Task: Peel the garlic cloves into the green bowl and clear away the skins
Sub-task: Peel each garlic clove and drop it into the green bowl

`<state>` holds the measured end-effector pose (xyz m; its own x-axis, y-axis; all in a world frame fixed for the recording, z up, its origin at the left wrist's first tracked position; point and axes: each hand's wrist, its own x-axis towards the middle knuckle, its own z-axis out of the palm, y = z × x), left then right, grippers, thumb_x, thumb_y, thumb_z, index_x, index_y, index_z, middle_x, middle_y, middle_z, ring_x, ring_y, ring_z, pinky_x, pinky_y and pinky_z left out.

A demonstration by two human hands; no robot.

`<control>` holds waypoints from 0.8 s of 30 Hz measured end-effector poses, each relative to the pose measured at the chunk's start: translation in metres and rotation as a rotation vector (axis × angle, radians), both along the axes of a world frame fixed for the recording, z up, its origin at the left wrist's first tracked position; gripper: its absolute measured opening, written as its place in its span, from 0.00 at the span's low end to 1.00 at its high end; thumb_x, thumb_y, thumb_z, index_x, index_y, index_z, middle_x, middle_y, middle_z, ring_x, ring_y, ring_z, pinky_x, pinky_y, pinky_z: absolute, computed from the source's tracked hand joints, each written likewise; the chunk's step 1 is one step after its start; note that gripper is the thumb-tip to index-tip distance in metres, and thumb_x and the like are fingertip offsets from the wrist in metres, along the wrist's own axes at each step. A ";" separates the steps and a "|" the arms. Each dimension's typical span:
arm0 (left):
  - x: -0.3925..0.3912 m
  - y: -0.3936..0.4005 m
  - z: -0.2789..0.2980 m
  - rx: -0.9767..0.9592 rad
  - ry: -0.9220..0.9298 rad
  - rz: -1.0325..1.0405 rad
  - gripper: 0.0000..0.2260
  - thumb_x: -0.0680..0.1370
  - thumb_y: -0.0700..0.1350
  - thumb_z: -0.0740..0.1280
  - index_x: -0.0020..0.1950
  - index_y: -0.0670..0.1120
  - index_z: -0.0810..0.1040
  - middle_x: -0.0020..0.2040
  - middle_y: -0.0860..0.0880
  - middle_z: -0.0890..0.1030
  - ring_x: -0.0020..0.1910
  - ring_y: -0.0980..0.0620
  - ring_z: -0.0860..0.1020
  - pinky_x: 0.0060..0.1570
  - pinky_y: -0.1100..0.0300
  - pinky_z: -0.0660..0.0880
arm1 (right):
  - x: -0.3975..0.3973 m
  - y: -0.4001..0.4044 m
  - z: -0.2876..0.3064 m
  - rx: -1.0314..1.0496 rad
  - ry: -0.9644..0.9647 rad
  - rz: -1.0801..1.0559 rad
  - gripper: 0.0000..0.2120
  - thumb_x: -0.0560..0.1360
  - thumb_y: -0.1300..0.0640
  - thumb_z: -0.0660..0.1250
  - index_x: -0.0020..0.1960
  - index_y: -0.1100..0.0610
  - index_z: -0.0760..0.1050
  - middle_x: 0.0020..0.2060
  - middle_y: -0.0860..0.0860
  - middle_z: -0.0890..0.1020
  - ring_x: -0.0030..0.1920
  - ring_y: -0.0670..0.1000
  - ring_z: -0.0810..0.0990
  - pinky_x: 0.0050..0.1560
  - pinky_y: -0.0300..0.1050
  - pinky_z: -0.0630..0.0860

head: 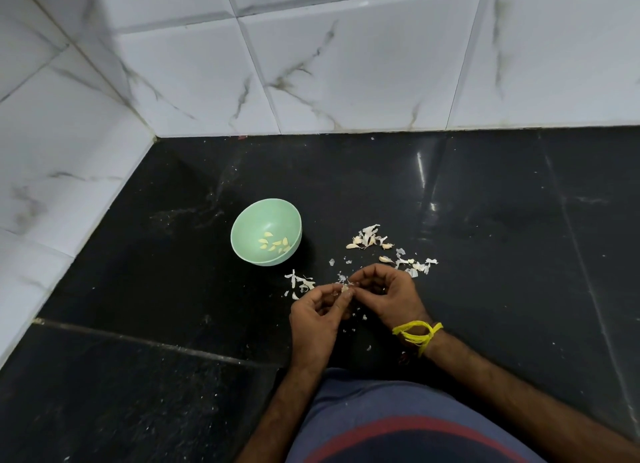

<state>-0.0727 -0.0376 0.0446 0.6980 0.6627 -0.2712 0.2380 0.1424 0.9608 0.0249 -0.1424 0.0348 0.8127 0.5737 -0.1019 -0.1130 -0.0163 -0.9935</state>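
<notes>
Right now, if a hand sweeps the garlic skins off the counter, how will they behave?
The garlic skins look papery and curled, so probably very light and floppy. They lie scattered as flakes on the glossy black counter, so likely to slide, flutter or leave bits behind.

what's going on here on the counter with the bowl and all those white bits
A person is peeling garlic over a black stone counter. The left hand and the right hand both pinch one small garlic clove between the fingertips, its papery skin partly off. A round pale green bowl to the left already holds several peeled yellowish cloves. Loose white garlic skins, with a few unpeeled cloves among them, lie scattered on the counter beyond the hands, not yet cleared.
</notes>
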 end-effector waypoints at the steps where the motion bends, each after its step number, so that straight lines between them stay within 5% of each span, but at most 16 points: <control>1: 0.000 0.000 0.000 -0.001 -0.011 0.003 0.07 0.75 0.37 0.74 0.52 0.39 0.83 0.44 0.42 0.87 0.43 0.47 0.85 0.40 0.62 0.80 | 0.000 0.000 0.000 0.007 0.007 0.000 0.08 0.69 0.69 0.75 0.47 0.63 0.80 0.39 0.55 0.85 0.40 0.46 0.83 0.42 0.37 0.80; 10: 0.001 -0.001 -0.002 0.035 -0.012 0.047 0.03 0.76 0.34 0.72 0.49 0.38 0.83 0.41 0.42 0.86 0.39 0.49 0.85 0.40 0.62 0.81 | 0.000 0.002 -0.006 0.000 0.101 0.039 0.07 0.68 0.63 0.77 0.45 0.63 0.83 0.38 0.56 0.86 0.40 0.54 0.85 0.45 0.47 0.82; 18: 0.002 0.000 0.002 0.023 0.017 0.012 0.04 0.77 0.33 0.70 0.48 0.40 0.84 0.39 0.43 0.86 0.35 0.53 0.82 0.38 0.63 0.80 | -0.001 0.000 -0.005 -0.017 0.035 0.107 0.04 0.72 0.64 0.73 0.47 0.62 0.82 0.39 0.55 0.86 0.41 0.53 0.85 0.44 0.45 0.82; 24: 0.002 -0.002 0.002 -0.187 0.017 0.061 0.07 0.77 0.32 0.69 0.44 0.41 0.84 0.35 0.44 0.83 0.32 0.54 0.78 0.36 0.65 0.77 | -0.001 -0.001 -0.013 0.007 0.028 0.112 0.04 0.73 0.63 0.73 0.48 0.61 0.83 0.40 0.55 0.86 0.42 0.53 0.84 0.47 0.47 0.81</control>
